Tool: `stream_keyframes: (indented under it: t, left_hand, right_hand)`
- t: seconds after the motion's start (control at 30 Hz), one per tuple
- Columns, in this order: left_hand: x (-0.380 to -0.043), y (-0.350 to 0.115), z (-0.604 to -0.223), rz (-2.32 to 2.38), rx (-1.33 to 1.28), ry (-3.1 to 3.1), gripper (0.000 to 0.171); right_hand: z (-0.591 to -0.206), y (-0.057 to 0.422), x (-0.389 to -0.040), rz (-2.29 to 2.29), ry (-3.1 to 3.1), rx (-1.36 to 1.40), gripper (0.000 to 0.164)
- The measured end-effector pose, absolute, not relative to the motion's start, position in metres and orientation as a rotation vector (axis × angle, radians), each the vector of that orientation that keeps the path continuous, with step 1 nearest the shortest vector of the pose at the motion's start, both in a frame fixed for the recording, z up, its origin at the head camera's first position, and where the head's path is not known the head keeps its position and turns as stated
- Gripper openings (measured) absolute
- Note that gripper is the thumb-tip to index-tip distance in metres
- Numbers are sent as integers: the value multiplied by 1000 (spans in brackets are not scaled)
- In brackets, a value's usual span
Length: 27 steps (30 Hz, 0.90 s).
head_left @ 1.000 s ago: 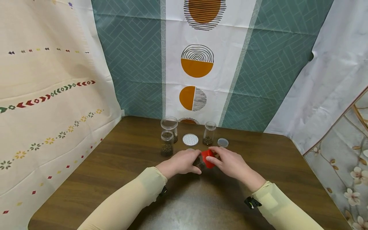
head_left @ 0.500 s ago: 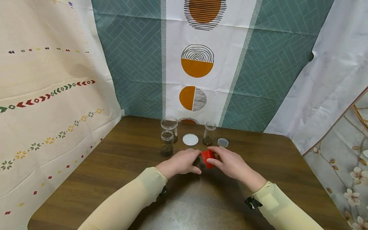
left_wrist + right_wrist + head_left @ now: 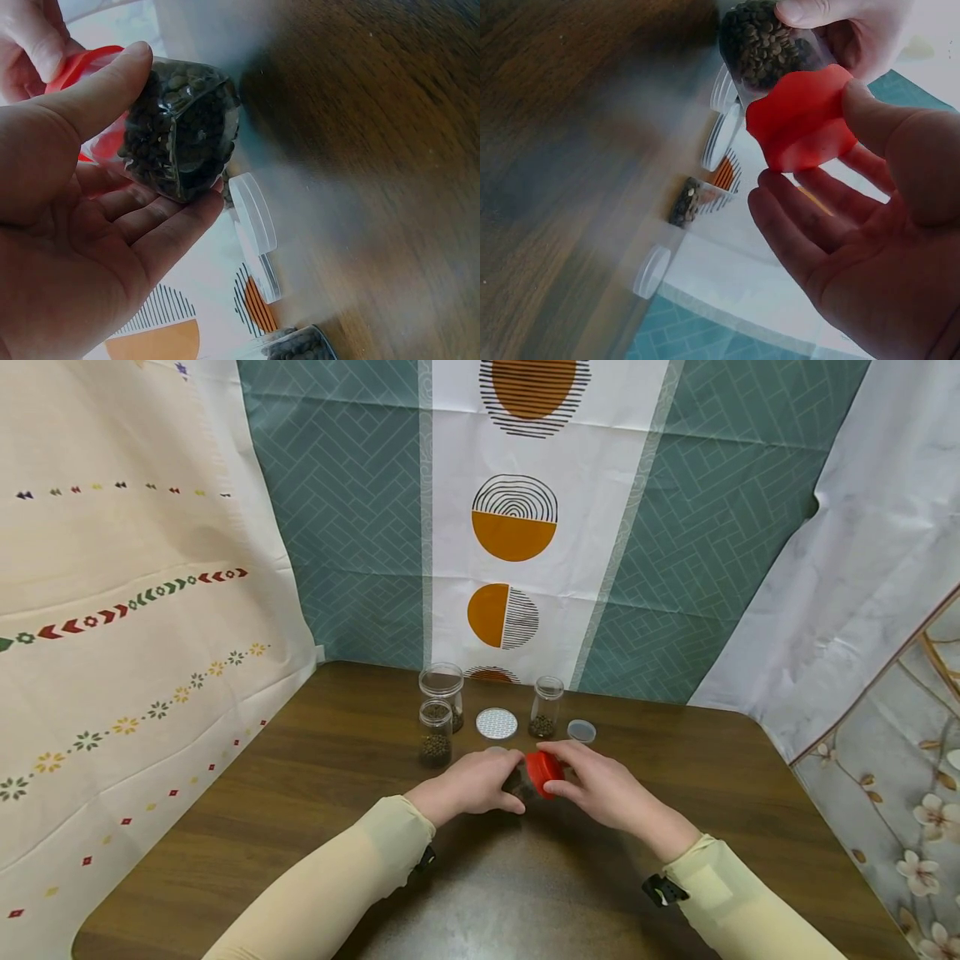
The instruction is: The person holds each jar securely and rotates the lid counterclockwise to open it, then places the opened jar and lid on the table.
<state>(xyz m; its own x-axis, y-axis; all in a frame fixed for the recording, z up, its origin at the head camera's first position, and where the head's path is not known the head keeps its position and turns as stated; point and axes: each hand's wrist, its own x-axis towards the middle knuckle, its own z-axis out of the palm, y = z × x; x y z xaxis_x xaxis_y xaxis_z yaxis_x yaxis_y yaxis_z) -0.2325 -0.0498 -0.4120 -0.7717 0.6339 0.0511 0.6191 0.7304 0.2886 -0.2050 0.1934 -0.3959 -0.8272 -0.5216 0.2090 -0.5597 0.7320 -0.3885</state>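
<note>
My left hand (image 3: 476,783) grips a clear jar (image 3: 180,124) tilted on its side, with small dark brown beans or pellets inside. In the left wrist view the thumb lies over the jar and the fingers go beneath it. A red scalloped lid (image 3: 802,120) sits at the jar's mouth. My right hand (image 3: 600,781) holds this lid between thumb and fingertips. From the head view, the left hand covers most of the jar. Whether the lid is fully seated cannot be told.
Behind the hands on the wooden table (image 3: 337,760) stand three open clear jars: a front-left one (image 3: 435,739), a wider one (image 3: 442,681) and a right one (image 3: 547,710), with brown contents. A patterned white lid (image 3: 497,724) and a small translucent lid (image 3: 581,731) lie nearby.
The red lid has turned slightly between my right fingers, and the right thumb and fingertips have shifted a little. My left hand stays in place.
</note>
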Motion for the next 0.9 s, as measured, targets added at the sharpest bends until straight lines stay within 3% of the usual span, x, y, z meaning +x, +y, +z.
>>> stream_keyframes:
  t: [0.57, 0.9]
  left_hand:
    - [-231, -51, -411, 461, 1018, 2863, 70]
    - [-231, -50, -410, 465, 1015, 2856, 70]
  right_hand:
    - [-397, 195, -204, 680, -2747, 1024, 67]
    - [-394, 188, -209, 656, -2921, 671, 61]
